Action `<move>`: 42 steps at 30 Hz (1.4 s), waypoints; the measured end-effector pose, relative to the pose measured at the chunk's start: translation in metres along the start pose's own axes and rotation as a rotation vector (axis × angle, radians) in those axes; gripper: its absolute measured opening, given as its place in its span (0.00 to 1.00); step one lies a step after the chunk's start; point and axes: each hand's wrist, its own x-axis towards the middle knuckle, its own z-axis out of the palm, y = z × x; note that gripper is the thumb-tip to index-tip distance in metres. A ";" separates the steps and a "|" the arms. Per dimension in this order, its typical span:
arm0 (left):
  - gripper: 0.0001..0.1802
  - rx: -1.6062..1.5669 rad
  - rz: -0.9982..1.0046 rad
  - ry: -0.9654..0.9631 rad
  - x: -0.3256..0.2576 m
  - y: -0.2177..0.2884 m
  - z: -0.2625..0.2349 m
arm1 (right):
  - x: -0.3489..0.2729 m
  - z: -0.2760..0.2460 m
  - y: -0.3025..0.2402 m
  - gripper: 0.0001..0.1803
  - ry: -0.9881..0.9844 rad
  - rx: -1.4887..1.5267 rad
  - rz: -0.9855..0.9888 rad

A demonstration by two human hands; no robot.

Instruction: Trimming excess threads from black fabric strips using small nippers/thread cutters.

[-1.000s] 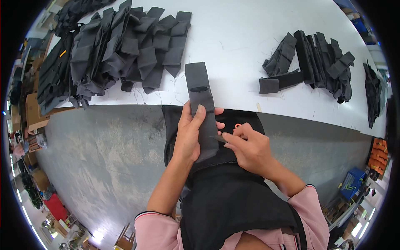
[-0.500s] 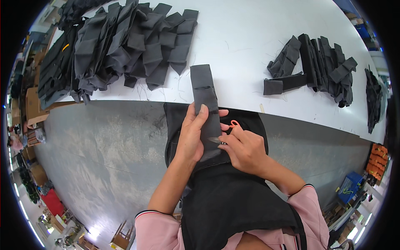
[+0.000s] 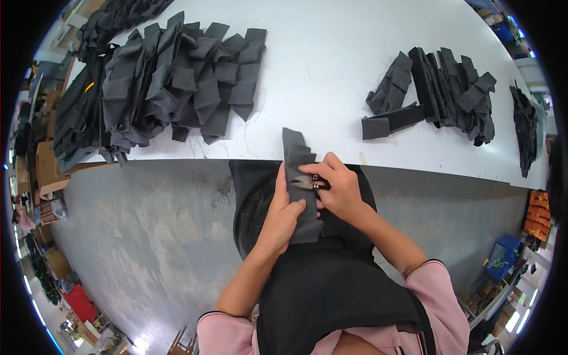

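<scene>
Left hand (image 3: pixel 280 223) beneath dark fabric strip (image 3: pixel 306 224) (thumb on top)

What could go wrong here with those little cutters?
Two possible risks:

1. The snips in the right hand point toward the left hand, close above its thumb; a slip could nick it.

2. The blades lie over the dark strip; a careless squeeze might cut into the cloth.
</scene>
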 end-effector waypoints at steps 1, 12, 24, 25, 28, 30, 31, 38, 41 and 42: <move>0.42 0.035 0.017 0.012 -0.002 0.000 0.001 | 0.002 0.002 0.004 0.23 0.004 0.002 -0.001; 0.23 0.721 0.541 -0.034 -0.010 -0.017 -0.019 | 0.017 -0.004 -0.020 0.04 0.097 0.657 0.456; 0.19 0.746 0.696 0.087 -0.001 -0.007 -0.029 | -0.010 -0.017 -0.007 0.11 0.043 0.315 0.318; 0.19 0.683 0.692 0.079 -0.001 -0.009 -0.030 | -0.017 -0.023 -0.012 0.14 0.028 0.275 0.294; 0.19 0.725 0.676 0.054 0.002 -0.010 -0.035 | -0.026 -0.040 -0.037 0.18 0.010 0.154 0.239; 0.19 0.713 0.665 0.055 0.002 -0.009 -0.031 | -0.031 -0.041 -0.033 0.17 -0.010 0.084 0.169; 0.20 0.698 0.658 0.058 0.002 -0.009 -0.029 | -0.033 -0.041 -0.031 0.17 -0.033 0.012 0.096; 0.19 0.708 0.632 0.037 0.002 -0.012 -0.030 | -0.028 -0.036 -0.023 0.13 0.061 0.005 0.053; 0.19 0.658 0.598 0.035 0.001 -0.014 -0.031 | -0.029 -0.035 -0.022 0.12 0.040 -0.028 0.026; 0.19 0.601 0.564 0.040 0.001 -0.015 -0.029 | -0.030 -0.034 -0.020 0.12 0.064 -0.021 0.022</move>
